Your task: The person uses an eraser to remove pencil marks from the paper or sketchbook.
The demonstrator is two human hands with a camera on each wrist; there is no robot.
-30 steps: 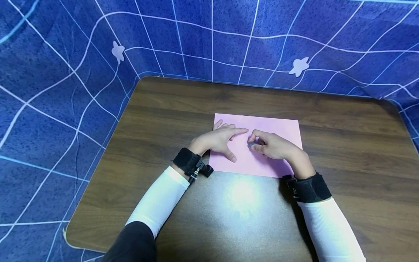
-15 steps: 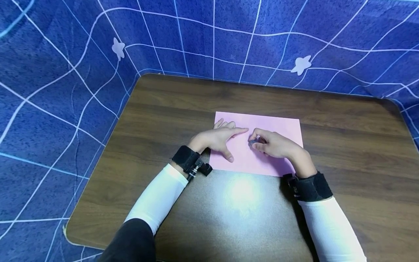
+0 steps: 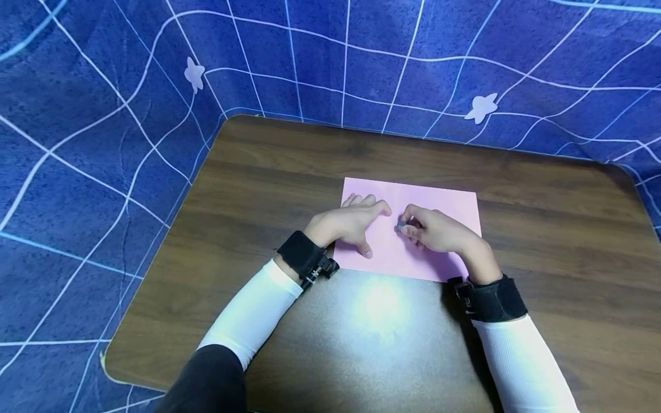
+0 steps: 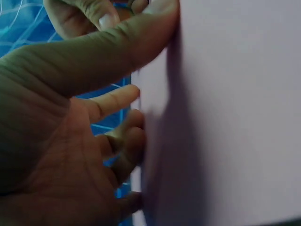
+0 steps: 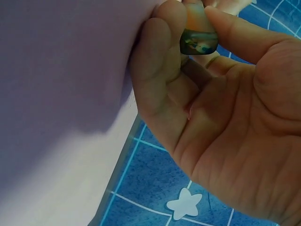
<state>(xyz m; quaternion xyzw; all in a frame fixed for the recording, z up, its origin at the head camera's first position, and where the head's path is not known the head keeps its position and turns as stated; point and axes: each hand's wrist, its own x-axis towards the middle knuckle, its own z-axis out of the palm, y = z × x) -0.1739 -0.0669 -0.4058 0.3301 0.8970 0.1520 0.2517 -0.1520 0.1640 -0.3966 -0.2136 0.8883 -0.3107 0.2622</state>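
Note:
A pink sheet of paper [image 3: 439,202] lies flat on the brown wooden table [image 3: 258,172]. My left hand [image 3: 351,223] rests on the sheet's left part with fingers spread and flat; the left wrist view shows the fingers [image 4: 113,101] pressing the paper [image 4: 225,117]. My right hand [image 3: 431,229] sits on the middle of the sheet and pinches a small dark object [image 3: 400,228] between thumb and fingers. In the right wrist view that small dark, shiny object [image 5: 198,41] is held at the fingertips against the paper [image 5: 61,70].
A blue cloth with white grid lines and pale star shapes [image 3: 480,107] surrounds the table on the far side and left. Bare tabletop lies on all sides of the sheet. A bright light glare [image 3: 379,304] sits on the table between my forearms.
The left hand's fingers have drawn back a little from the right hand. The right hand still pinches the small object in about the same spot. The view shifted slightly.

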